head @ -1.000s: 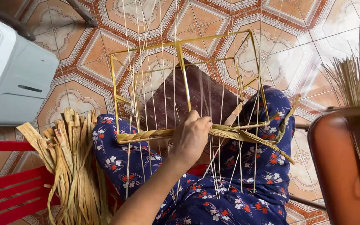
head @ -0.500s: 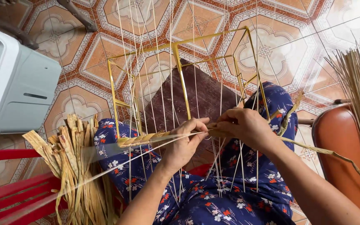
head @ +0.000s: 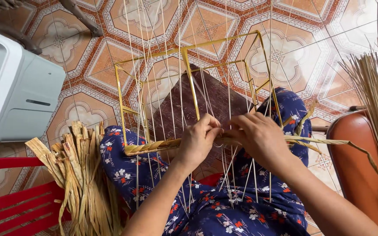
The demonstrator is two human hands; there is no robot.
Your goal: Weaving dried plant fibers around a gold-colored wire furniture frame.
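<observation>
My left hand [head: 199, 142] was closed on the braided straw band [head: 154, 146], thumb and fingers pinching it where the woven part ended, just in front of my lap. My right hand [head: 259, 137] sat right beside it, almost touching, fingers curled narrow around the loose straw strand [head: 329, 142] that ran off to the right and dipped down past the orange-brown seat [head: 357, 175]. The band lay across the thin upright strings [head: 171, 100], which were stretched over the yellow metal frame [head: 189, 87]; the woven stretch reached from my left hand out to the frame's left side. The frame rested tilted against my knees, over my blue flowered clothing [head: 224, 209], with a dark brown board [head: 211, 102] behind the strings.

A bundle of flat dried straw strips [head: 82, 175] leaned on the red plastic chair [head: 14, 201] at my left. A sheaf of thin pale reeds [head: 375, 96] stood at the right edge above the seat. A white and grey appliance [head: 14, 87] stood on the patterned tile floor [head: 302, 48] at the far left, well apart from the frame
</observation>
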